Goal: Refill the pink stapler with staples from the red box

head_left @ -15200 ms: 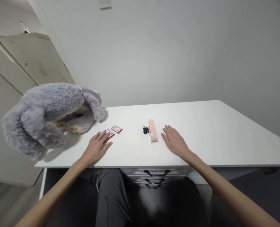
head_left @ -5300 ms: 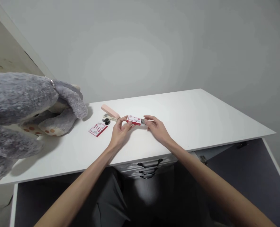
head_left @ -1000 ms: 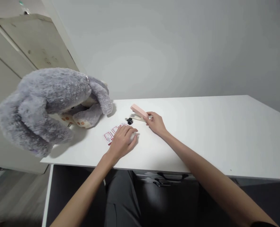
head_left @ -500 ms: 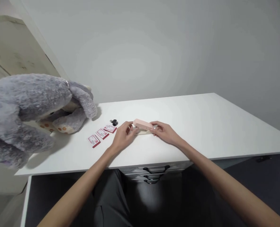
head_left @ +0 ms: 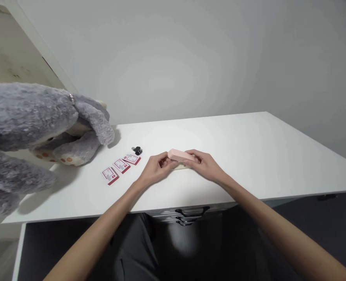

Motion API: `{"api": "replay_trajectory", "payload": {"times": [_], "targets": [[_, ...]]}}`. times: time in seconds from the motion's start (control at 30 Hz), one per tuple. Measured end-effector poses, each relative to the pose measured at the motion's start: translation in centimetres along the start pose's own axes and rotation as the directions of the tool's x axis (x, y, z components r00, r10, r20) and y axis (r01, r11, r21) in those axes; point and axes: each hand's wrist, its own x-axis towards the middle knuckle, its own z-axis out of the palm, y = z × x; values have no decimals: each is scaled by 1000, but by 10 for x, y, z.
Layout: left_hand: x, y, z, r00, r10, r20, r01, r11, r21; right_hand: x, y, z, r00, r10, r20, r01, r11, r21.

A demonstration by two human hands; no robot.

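A pink stapler (head_left: 179, 155) with a cream base (head_left: 181, 166) is held low over the white table, its pink upper arm raised at a slant from the base. At its left end is my left hand (head_left: 157, 168), fingers curled in and thumb against the stapler near the gap; some of its fingertips are hidden. My right hand (head_left: 205, 165) grips the right end, with the thumb along the near side and the fingers behind.
Three small red-and-white boxes (head_left: 121, 165) lie in a slanting row on the table (head_left: 249, 156), left of my hands. A black staple remover (head_left: 137, 150) is just behind them. A big grey plush toy (head_left: 32, 113) fills the left side. Drawer handles (head_left: 192, 212) show below the front edge.
The view has shifted slightly to the right. My right thumb has come further left along the stapler, and my left hand has closed in around its left end.
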Motion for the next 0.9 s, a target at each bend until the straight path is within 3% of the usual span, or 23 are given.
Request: {"api": "replay_trajectory", "payload": {"times": [0.43,0.63,0.9], "targets": [[10,8,19,994,-97,-55,106,973,206,2,-10,-4,999,26,20,-29,987,160],[9,5,16,996,-62,-61,71,984,165,-4,-3,-10,998,56,38,-63,970,235],[7,9,15,1000,-4,-16,6,986,165,-31,-3,-39,990,142,-22,-132,963,237]]}}
